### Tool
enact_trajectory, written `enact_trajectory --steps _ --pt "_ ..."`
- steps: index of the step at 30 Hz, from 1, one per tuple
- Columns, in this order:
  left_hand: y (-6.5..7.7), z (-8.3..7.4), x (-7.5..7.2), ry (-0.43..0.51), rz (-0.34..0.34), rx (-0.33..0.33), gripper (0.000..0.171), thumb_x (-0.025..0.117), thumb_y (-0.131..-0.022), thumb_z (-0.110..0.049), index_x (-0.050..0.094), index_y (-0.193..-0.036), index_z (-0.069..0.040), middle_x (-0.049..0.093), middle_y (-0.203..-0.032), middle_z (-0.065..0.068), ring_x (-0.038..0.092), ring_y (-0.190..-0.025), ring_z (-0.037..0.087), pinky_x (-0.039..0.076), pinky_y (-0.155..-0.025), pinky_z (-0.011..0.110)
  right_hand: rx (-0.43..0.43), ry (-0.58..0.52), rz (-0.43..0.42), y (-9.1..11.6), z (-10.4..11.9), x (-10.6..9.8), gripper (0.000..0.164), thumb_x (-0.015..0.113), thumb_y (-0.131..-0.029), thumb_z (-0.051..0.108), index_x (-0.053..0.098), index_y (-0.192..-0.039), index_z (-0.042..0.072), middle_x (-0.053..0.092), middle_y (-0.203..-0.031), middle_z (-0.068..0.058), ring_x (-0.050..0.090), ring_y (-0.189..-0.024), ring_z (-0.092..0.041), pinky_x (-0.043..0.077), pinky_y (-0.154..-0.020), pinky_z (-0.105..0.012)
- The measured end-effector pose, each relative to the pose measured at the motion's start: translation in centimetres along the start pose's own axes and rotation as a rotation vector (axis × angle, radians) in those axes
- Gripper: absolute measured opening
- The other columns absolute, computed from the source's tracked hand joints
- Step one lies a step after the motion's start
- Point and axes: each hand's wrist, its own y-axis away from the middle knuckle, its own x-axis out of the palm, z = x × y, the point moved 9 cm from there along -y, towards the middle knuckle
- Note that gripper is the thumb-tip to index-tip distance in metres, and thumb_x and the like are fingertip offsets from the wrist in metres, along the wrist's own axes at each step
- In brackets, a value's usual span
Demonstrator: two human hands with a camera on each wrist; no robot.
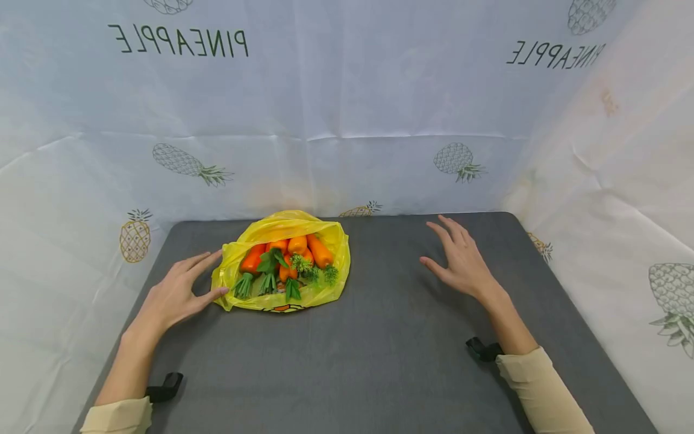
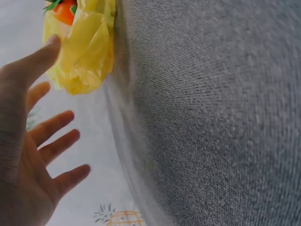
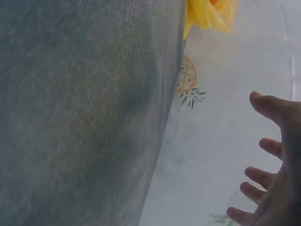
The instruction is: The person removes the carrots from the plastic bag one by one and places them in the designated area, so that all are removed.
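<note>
A yellow plastic bag point(image 1: 331, 289) lies with its mouth wide on the left part of the grey table point(image 1: 379, 361). Inside it are orange carrots point(image 1: 320, 252) with green tops, orange-red peppers or tomatoes point(image 1: 252, 260), and bundles of green stems point(image 1: 244, 286). My left hand point(image 1: 176, 295) is at the bag's left edge, fingers spread; the left wrist view has the thumb close by the yellow plastic point(image 2: 87, 52), and whether it touches cannot be told. Over the table's right side my right hand point(image 1: 461, 259) hovers with fingers extended, holding nothing.
White cloth printed with pineapples point(image 1: 455, 160) hangs behind the table and along both sides. Black straps with small mounts point(image 1: 165, 387) sit on both wrists. The table's far edge runs just behind the bag.
</note>
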Motion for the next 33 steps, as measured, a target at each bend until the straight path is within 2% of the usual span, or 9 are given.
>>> enact_trajectory --steps 5,10,14,20,26,33 --pt "0.2 -0.2 0.4 0.085 0.039 0.013 0.082 0.086 -0.093 -0.041 0.051 -0.162 -0.013 0.057 -0.155 0.03 0.054 -0.138 0.057 0.048 -0.099 0.083 -0.004 -0.045 0.036 -0.5 0.7 0.9 0.078 0.08 -0.099 0.03 0.043 -0.165 0.009 0.036 -0.171 -0.028 0.032 -0.158 -0.053 0.03 -0.123 -0.077" --pt "0.2 -0.4 1.0 0.142 0.092 -0.007 0.084 0.086 -0.094 -0.041 0.05 -0.163 -0.009 0.055 -0.157 0.032 0.052 -0.14 0.059 0.045 -0.106 0.081 -0.002 -0.09 0.069 -0.9 1.5 1.5 0.076 0.079 -0.101 0.028 0.043 -0.164 0.008 0.04 -0.169 -0.026 0.036 -0.156 -0.05 0.034 -0.123 -0.074" --pt "0.1 -0.6 1.3 0.191 0.1 -0.005 0.086 0.089 -0.091 -0.036 0.05 -0.161 -0.005 0.056 -0.157 0.032 0.056 -0.138 0.058 0.046 -0.108 0.079 -0.014 -0.121 0.086 -1.3 2.2 2.0 0.074 0.078 -0.102 0.029 0.044 -0.164 0.008 0.042 -0.169 -0.024 0.039 -0.155 -0.048 0.038 -0.121 -0.072" --pt "0.3 -0.5 1.8 0.254 0.113 -0.023 0.089 0.092 -0.089 -0.034 0.049 -0.162 -0.004 0.06 -0.154 0.03 0.063 -0.132 0.051 0.051 -0.106 0.075 -0.047 -0.172 0.095 -2.1 3.5 2.3 0.071 0.078 -0.102 0.029 0.046 -0.162 0.01 0.046 -0.166 -0.021 0.042 -0.153 -0.045 0.042 -0.118 -0.071" --pt "0.5 -0.6 2.0 0.287 0.12 -0.039 0.09 0.092 -0.09 -0.032 0.048 -0.162 -0.003 0.057 -0.157 0.031 0.063 -0.133 0.052 0.054 -0.107 0.071 -0.06 -0.236 0.108 -3.0 4.7 2.6 0.068 0.076 -0.104 0.028 0.046 -0.162 0.011 0.047 -0.165 -0.02 0.042 -0.153 -0.043 0.043 -0.117 -0.072" --pt "0.6 -0.6 2.1 0.313 0.118 -0.043 0.087 0.09 -0.092 -0.029 0.046 -0.164 -0.005 0.056 -0.156 0.03 0.066 -0.128 0.05 0.058 -0.103 0.067 -0.08 -0.281 0.124 -4.1 6.3 3.4 0.065 0.075 -0.104 0.03 0.049 -0.16 0.01 0.05 -0.164 -0.014 0.044 -0.154 -0.039 0.041 -0.122 -0.068"
